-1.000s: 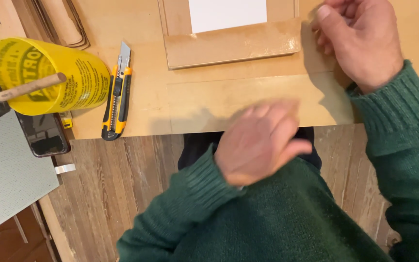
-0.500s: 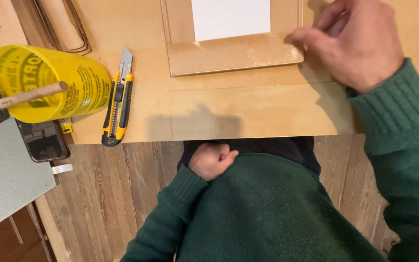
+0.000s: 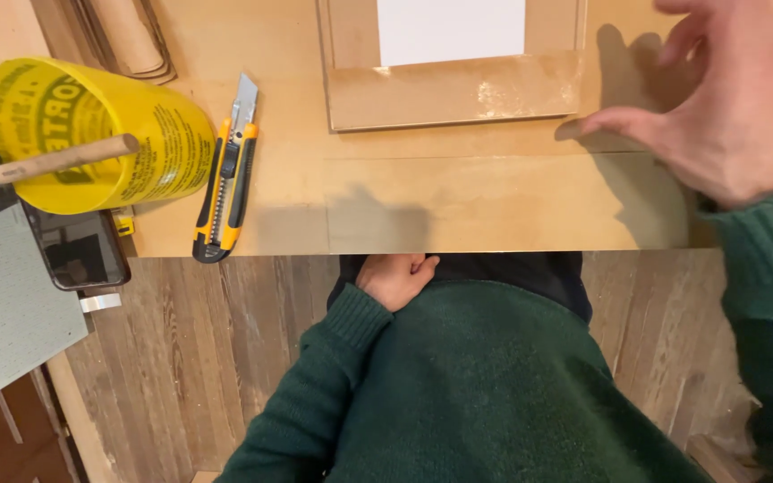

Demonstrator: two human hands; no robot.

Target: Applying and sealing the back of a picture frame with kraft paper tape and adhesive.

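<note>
Hovering spread and empty right of the board (image 3: 452,89), the right hand (image 3: 734,112) could nudge it askew; left hand (image 3: 393,279) curled at the desk (image 3: 494,201) edge, grip unclear.

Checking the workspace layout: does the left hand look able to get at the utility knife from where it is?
Probably yes. The left hand sits below the table edge, and nothing lies between that edge and the utility knife.

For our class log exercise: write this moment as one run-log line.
left hand: at lap, below table edge | right hand: open, over table, beside cardboard frame | utility knife: untouched
</note>
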